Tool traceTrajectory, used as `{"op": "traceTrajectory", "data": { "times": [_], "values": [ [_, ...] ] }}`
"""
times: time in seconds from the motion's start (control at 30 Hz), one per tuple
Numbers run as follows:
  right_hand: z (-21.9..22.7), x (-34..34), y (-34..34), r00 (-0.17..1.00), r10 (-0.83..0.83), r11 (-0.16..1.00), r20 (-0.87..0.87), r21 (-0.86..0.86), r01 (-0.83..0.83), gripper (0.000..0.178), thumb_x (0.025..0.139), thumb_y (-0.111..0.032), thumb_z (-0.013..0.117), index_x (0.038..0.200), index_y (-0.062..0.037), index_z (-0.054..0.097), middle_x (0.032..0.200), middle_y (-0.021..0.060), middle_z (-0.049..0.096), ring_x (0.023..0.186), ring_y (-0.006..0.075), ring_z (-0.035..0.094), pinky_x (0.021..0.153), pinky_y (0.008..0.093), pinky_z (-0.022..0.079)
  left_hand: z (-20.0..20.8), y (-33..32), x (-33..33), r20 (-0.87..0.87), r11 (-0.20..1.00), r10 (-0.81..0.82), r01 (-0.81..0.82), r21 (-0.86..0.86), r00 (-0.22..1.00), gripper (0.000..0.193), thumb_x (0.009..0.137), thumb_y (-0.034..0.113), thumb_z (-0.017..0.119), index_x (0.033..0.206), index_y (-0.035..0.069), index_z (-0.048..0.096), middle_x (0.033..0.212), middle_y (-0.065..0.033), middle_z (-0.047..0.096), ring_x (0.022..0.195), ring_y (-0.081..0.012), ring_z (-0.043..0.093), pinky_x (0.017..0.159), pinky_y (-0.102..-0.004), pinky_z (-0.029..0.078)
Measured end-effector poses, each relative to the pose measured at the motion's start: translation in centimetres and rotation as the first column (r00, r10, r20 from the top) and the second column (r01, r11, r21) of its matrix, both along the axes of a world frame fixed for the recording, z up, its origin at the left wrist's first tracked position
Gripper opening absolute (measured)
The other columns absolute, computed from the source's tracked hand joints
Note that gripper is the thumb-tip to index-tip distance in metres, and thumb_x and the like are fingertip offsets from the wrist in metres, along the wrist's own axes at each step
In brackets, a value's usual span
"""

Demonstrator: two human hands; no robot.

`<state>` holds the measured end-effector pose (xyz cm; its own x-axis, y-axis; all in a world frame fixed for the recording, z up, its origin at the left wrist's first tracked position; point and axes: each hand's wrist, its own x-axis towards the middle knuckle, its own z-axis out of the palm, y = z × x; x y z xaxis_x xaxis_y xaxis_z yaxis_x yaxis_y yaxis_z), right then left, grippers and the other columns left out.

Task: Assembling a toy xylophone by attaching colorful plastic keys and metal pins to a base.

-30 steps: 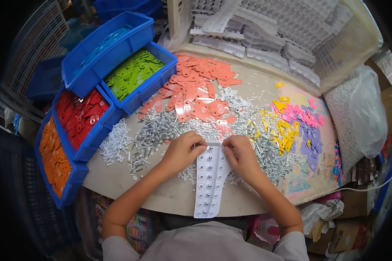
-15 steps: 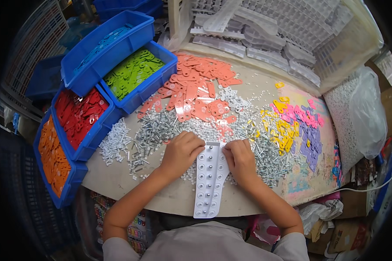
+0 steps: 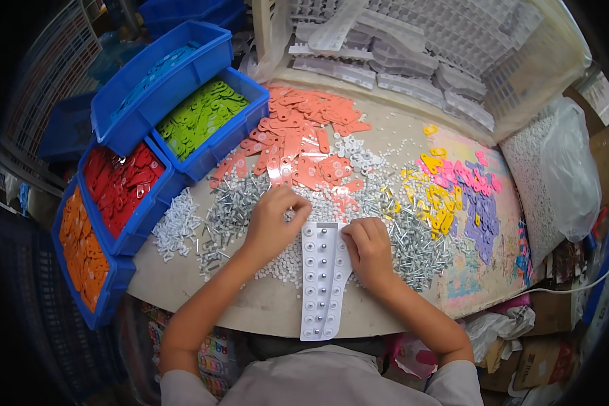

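A long white plastic tray-like piece [image 3: 313,306] lies lengthwise before me, its lower end at the table's near edge. Rings line both its sides, and a row of shiny metal pin ends runs down its middle. My right hand [image 3: 370,249] is closed, thumb and forefinger at the piece's upper right edge. Just beyond the upper left corner, my left hand [image 3: 272,220] hovers over small white rings [image 3: 277,266] with thumb and fingertips pinched together. Whatever sits in that pinch is too small to make out. Metal pins [image 3: 423,250] are heaped right of my right hand.
Blue bins of orange [image 3: 82,247], red [image 3: 122,183], green [image 3: 201,122] and light blue pieces stand at left. Coral flat pieces [image 3: 304,118] lie beyond my hands; yellow, pink and purple pieces [image 3: 482,220] lie right. A crate of white plastic parts [image 3: 446,40] stands behind.
My left hand has left the white piece's upper corner and moved slightly left and away, over the small rings. My right hand stays at the upper right edge.
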<state>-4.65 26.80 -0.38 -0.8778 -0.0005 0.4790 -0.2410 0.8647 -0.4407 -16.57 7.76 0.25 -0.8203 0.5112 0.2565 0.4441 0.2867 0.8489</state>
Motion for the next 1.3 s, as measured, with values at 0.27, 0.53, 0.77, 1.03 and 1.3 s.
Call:
{"op": "traceTrajectory", "data": {
  "times": [0.27,0.53,0.77,1.03,1.3],
  "values": [
    [1.7,-1.2,2.7,0.997,-0.069,0.996,-0.026,-0.066,0.067,0.018,0.079,0.009,0.064,0.092,-0.0025,0.060,0.091,0.0138,0.060,0.088,0.0337,0.056,0.079,0.0412,0.045,-1.0,6.7,-9.6,-0.351,0.980,-0.014,-0.058,-0.193,0.936,0.009,0.082,0.010,0.069,0.089,0.005,0.071,0.090,-0.0100,0.068,0.093,-0.0296,0.063,0.081,-0.0419,0.050],
    [1.7,-1.9,6.6,0.969,-0.134,0.991,0.207,0.024,0.132,0.010,0.084,-0.004,0.066,0.093,-0.0044,0.062,0.097,0.0124,0.060,0.097,0.0334,0.054,0.088,0.0423,0.041,-1.7,9.0,-10.2,-0.143,0.887,-0.094,0.018,-0.462,0.985,0.016,0.080,0.018,0.073,0.081,0.003,0.067,0.083,-0.0114,0.069,0.085,-0.0302,0.066,0.075,-0.0446,0.050],
    [0.9,-7.5,9.0,0.980,-0.184,0.982,0.069,0.063,0.180,0.010,0.086,-0.012,0.068,0.094,-0.0053,0.066,0.095,0.0118,0.063,0.095,0.0316,0.056,0.087,0.0428,0.042,-0.1,8.0,-10.3,-0.049,0.880,-0.165,0.125,-0.459,0.985,0.010,0.079,0.015,0.072,0.083,0.006,0.073,0.083,-0.0130,0.069,0.085,-0.0321,0.067,0.076,-0.0456,0.052],
    [-1.0,-11.0,8.5,0.970,-0.196,0.976,0.142,0.128,0.179,0.012,0.084,-0.015,0.071,0.092,-0.0068,0.065,0.087,0.0102,0.063,0.089,0.0312,0.058,0.082,0.0440,0.044,-2.7,10.1,-11.5,-0.331,0.943,-0.088,-0.028,-0.332,0.939,0.010,0.078,0.013,0.073,0.085,0.005,0.071,0.088,-0.0111,0.067,0.091,-0.0307,0.064,0.080,-0.0444,0.050],
    [-0.9,-10.7,8.1,0.979,-0.186,0.977,0.082,0.124,0.175,0.016,0.080,-0.011,0.074,0.089,-0.0036,0.063,0.084,0.0147,0.065,0.083,0.0350,0.060,0.074,0.0455,0.047,-4.0,10.0,-11.3,-0.441,0.955,-0.113,-0.025,-0.296,0.890,0.009,0.076,0.010,0.074,0.082,0.006,0.068,0.089,-0.0089,0.060,0.093,-0.0299,0.060,0.080,-0.0432,0.049]
  ]
}}
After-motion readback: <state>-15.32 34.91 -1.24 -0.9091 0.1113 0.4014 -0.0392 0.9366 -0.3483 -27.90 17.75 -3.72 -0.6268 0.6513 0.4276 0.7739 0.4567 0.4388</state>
